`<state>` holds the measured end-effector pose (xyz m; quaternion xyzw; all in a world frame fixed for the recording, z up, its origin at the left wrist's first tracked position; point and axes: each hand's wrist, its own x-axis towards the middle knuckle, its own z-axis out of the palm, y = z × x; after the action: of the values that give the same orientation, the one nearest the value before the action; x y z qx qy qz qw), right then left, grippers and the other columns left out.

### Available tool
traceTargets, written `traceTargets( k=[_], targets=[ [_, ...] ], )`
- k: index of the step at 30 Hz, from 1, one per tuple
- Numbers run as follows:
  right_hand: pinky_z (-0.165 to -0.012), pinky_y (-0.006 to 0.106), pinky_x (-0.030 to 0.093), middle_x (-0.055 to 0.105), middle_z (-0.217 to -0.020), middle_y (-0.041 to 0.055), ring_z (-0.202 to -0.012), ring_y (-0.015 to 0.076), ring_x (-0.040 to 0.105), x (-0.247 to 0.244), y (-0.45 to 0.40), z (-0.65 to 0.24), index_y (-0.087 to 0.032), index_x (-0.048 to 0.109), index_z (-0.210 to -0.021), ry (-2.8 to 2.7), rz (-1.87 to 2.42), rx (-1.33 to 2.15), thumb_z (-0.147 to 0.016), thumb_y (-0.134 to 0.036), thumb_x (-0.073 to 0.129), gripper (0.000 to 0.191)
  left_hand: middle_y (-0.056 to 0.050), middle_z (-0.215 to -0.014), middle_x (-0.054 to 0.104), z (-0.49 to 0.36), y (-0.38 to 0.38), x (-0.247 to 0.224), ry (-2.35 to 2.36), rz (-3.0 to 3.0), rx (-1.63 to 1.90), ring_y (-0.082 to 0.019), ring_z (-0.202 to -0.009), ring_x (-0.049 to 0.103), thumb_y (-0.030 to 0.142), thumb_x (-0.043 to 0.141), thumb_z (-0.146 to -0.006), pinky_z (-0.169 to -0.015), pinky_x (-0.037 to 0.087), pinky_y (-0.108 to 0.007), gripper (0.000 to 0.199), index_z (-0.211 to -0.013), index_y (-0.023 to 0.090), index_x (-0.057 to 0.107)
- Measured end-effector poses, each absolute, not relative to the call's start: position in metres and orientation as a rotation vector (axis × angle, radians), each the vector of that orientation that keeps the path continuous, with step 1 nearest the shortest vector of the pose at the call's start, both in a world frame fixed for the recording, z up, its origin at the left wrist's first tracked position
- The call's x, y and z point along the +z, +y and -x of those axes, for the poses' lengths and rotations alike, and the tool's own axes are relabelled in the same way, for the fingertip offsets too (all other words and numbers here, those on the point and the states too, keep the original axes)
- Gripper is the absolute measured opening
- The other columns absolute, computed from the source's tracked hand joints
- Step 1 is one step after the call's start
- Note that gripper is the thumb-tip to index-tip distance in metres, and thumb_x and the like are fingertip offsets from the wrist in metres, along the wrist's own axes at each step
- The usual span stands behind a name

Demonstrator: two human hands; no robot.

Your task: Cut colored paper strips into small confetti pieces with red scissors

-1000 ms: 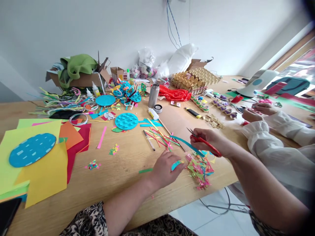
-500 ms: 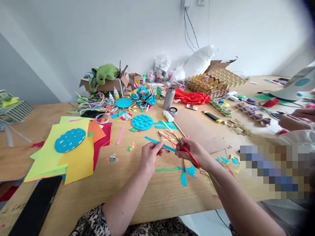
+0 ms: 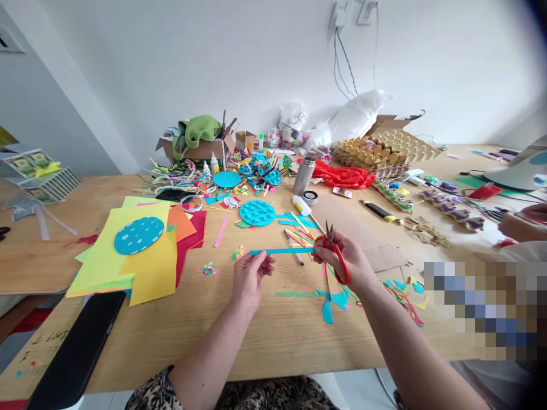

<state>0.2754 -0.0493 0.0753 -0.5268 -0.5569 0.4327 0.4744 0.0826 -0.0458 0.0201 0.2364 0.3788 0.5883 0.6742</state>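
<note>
A narrow blue paper strip [image 3: 286,250] stretches almost level between my two hands, above the wooden table [image 3: 256,347]. My left hand [image 3: 248,279] pinches its left end between thumb and fingers. My right hand [image 3: 352,256] grips red-handled scissors [image 3: 343,269], their blades pointing up and away, and its fingertips also meet the strip's right end. Past the strip lie a pen [image 3: 294,248] and thin coloured paper strips [image 3: 306,226]. Nearer me rest a green strip [image 3: 294,294] and blue paper scraps [image 3: 327,312].
Coloured paper sheets [image 3: 154,278] with a blue disc [image 3: 139,235] and a black phone [image 3: 77,350] lie leftward. Farther off are a dimpled blue disc [image 3: 257,213], a glue bottle [image 3: 301,205], a steel flask [image 3: 303,175] and egg trays [image 3: 384,149]. Another person's hand [image 3: 519,225] is at right.
My hands have moved apart, and the blue strip has gone from slanting to nearly level and straight. The scissors now point more upward. The whole view has shifted slightly.
</note>
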Motion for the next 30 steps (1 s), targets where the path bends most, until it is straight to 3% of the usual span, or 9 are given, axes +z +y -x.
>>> traceTargets(
  k=[17, 24, 27, 30],
  targets=[
    [-0.056, 0.029, 0.052, 0.055, -0.068, -0.0003, -0.054, 0.0129, 0.056, 0.089, -0.072, -0.269, -0.020, 0.048, -0.072, -1.185, 1.330, 0.677, -0.069, -0.032, 0.065, 0.021, -0.009, -0.070, 0.068, -0.069, -0.084, 0.021, 0.826, -0.846, 1.242, -0.014, -0.059, 0.056, 0.031, 0.063, -0.071, -0.059, 0.044, -0.027, 0.022, -0.072, 0.011, 0.070],
    [-0.053, 0.027, 0.050, 0.056, -0.066, -0.0007, -0.053, 0.0130, 0.057, 0.084, -0.092, -0.276, -0.019, 0.051, -0.073, -1.265, 1.242, 0.826, -0.065, -0.032, 0.071, 0.024, -0.016, -0.082, 0.069, -0.056, -0.085, 0.031, 0.716, -0.841, 1.053, -0.022, -0.075, 0.063, 0.058, 0.050, -0.076, -0.073, 0.047, -0.034, 0.055, -0.086, 0.008, 0.071],
    [-0.051, 0.026, 0.049, 0.055, -0.066, -0.0016, -0.053, 0.0119, 0.056, 0.081, -0.099, -0.270, -0.020, 0.048, -0.070, -1.287, 1.174, 0.904, -0.063, -0.032, 0.073, 0.029, -0.013, -0.083, 0.070, -0.065, -0.086, 0.042, 0.713, -1.059, 0.974, -0.021, -0.078, 0.063, 0.048, 0.060, -0.074, -0.079, 0.046, -0.033, 0.042, -0.089, 0.011, 0.071],
    [-0.050, 0.025, 0.049, 0.054, -0.066, -0.0028, -0.053, 0.0108, 0.054, 0.077, -0.107, -0.265, -0.021, 0.044, -0.070, -1.323, 1.132, 0.970, -0.063, -0.031, 0.074, 0.032, -0.008, -0.077, 0.070, -0.082, -0.089, 0.048, 0.706, -1.189, 0.879, -0.018, -0.073, 0.063, 0.037, 0.071, -0.067, -0.075, 0.046, -0.031, 0.029, -0.082, 0.013, 0.071]
  ],
)
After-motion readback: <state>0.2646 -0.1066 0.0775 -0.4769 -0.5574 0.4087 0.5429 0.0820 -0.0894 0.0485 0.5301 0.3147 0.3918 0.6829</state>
